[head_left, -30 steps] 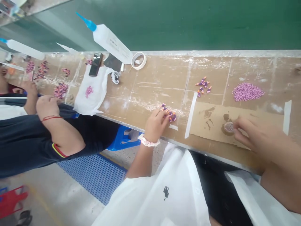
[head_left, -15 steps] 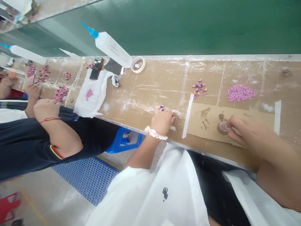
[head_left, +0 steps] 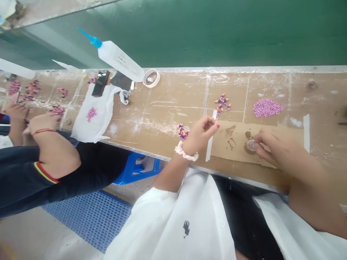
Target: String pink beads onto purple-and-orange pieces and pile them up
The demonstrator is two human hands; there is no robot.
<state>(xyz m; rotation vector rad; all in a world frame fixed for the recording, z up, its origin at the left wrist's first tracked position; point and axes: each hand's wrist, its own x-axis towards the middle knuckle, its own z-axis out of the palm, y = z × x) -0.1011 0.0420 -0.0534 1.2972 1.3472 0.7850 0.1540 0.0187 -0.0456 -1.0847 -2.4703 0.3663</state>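
My left hand [head_left: 201, 134], with a pale scrunchie on its wrist, is closed in a pinch over the left end of the cardboard strip [head_left: 287, 131]. A small orange-tipped piece [head_left: 216, 122] shows at its fingertips, mostly hidden. Behind that wrist lies a little pile of purple-and-orange pieces [head_left: 183, 133]. My right hand [head_left: 278, 150] is pinched closed at the edge of a small round clear dish [head_left: 251, 145] on the cardboard; what its fingertips hold is hidden. Dark wet spots [head_left: 231, 139] mark the cardboard between the hands.
Farther back are more purple-and-orange pieces [head_left: 222, 102] and a heap of pink-purple beads [head_left: 268, 108]. Left of them are a tape roll [head_left: 157, 80], a blue-tipped bottle [head_left: 121, 59], a phone [head_left: 100, 83] and a white cloth [head_left: 102, 126]. A co-worker's arm [head_left: 55, 155] is at left.
My left hand has lifted from the near pile and moved right toward the cardboard, a small piece in its fingertips. My right hand stays by the dish. The camera view has shifted slightly.
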